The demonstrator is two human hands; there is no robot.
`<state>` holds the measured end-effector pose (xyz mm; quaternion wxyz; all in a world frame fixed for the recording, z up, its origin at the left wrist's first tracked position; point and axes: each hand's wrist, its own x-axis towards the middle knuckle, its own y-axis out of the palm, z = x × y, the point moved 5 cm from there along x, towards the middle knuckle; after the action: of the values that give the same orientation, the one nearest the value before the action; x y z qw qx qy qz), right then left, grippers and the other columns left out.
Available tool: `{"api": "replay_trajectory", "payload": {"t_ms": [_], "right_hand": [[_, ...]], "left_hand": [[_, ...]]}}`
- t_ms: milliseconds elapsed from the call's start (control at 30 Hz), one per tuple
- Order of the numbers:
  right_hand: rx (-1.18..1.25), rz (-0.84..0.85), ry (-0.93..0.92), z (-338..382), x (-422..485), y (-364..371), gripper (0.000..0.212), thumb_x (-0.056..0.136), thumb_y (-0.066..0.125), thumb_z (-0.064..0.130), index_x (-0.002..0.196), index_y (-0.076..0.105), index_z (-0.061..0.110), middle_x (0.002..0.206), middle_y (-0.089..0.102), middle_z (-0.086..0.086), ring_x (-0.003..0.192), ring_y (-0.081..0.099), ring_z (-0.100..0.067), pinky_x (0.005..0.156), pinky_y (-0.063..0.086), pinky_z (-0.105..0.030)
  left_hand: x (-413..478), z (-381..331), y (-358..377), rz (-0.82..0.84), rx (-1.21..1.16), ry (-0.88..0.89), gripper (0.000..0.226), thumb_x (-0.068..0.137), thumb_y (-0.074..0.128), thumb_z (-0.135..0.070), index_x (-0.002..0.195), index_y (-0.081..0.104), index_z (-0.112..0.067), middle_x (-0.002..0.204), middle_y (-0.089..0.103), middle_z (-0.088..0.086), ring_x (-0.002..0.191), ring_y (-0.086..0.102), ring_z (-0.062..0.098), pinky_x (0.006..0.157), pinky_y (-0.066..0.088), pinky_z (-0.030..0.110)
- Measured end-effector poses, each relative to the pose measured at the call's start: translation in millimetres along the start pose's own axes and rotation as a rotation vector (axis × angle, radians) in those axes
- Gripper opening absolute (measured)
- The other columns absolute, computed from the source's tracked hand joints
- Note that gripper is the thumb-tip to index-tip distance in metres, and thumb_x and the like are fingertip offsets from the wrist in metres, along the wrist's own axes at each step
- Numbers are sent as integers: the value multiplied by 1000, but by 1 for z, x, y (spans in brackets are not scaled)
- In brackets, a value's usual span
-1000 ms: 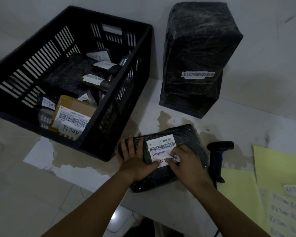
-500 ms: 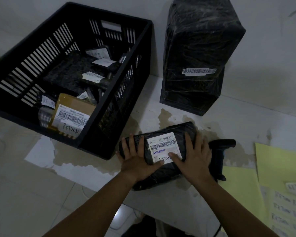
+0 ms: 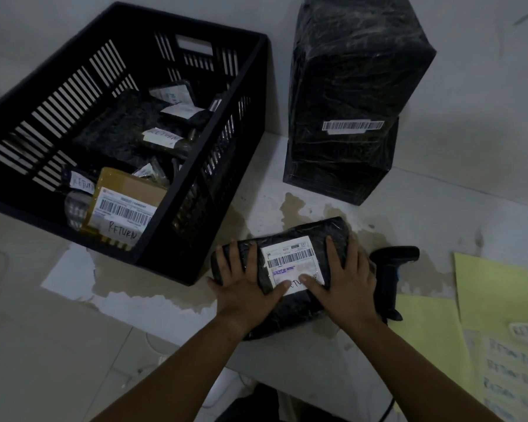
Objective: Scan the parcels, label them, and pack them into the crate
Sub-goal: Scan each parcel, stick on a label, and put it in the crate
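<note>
Reaches in from the lower edge with left forearm (image 3: 171, 370) and right forearm (image 3: 433, 367), both bare, converging toward the middle. Sets left hand (image 3: 241, 287) palm down, back of hand up, fingers (image 3: 230, 257) straight, slightly spread, pointing away from the body. Sets right hand (image 3: 345, 284) flat in the same way, just beside the left, wrist in line with the forearm. Angles both thumbs (image 3: 279, 289) inward, tips close together but apart. Curls no finger on either side.

Black slatted crate (image 3: 232, 123); black parcel (image 3: 333, 236), white barcoded label (image 3: 290, 257); yellow sheets (image 3: 500, 287).
</note>
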<state>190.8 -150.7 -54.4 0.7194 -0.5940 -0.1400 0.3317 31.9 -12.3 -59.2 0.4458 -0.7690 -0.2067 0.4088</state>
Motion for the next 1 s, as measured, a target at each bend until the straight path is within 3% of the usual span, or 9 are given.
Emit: {"api": "replay_trajectory", "payload": {"t_ms": [100,167,267,433,500,667,767,900,1000], "right_hand": [[-9,11,4,2,1,0,85,88,33,76,157,9,32,164,-1,-12,148,8,-36,113,21,-58],[-1,-14,11,2,2,-2,80,89,25,75,156,17,31,163,6,-15,146,14,-39,111,24,-60],[27,3,23,1,-1,-3,84,83,16,76,156,16,34,164,6,-12,147,12,-37,111,25,-60],[68,63,19,-3,-1,-2,105,67,26,92,154,-2,43,164,-10,-3,149,1,-29,114,17,-57],[53,60,6,-2,0,-2,105,67,25,92,155,1,41,164,-7,-5,148,4,-31,113,20,-58],[76,36,-13,-5,2,-5,85,86,46,72,156,16,35,163,4,-9,147,13,-34,110,26,-58],[67,52,13,-5,1,-7,81,88,44,70,155,12,38,163,2,-8,147,9,-31,112,24,-56],[80,100,46,-2,3,-9,93,81,46,78,154,2,43,163,-7,-3,148,4,-31,114,19,-54],[79,107,34,1,4,-8,86,87,46,72,155,5,40,163,-4,-6,148,5,-32,113,20,-55]], "left_hand": [[1,0,1,-16,16,17,101,87,32,-84,160,-13,-31,164,-31,5,147,-36,34,119,9,69],[3,1,3,-32,4,25,95,90,29,-80,160,-11,-30,165,-29,4,147,-36,34,119,10,69],[3,5,6,-63,-16,30,102,77,15,-89,160,-7,-33,166,-26,2,147,-35,30,119,13,69],[3,5,8,-93,11,18,128,57,20,-104,160,-4,-32,166,-22,3,149,-31,33,116,18,70],[4,5,9,-79,29,16,127,57,17,-102,160,-5,-31,165,-24,4,148,-32,34,116,17,70],[5,7,11,-69,9,44,109,70,16,-91,159,-9,-34,165,-28,2,147,-36,32,119,11,70],[5,9,11,-83,-41,21,103,73,14,-90,159,-8,-38,165,-26,-3,148,-36,27,119,12,68],[5,5,11,-119,-48,-9,110,67,11,-96,159,-8,-38,166,-24,-2,149,-33,26,119,12,69],[4,4,10,-111,-33,-3,106,71,8,-91,160,-4,-36,168,-20,1,150,-30,30,120,12,68]]}}
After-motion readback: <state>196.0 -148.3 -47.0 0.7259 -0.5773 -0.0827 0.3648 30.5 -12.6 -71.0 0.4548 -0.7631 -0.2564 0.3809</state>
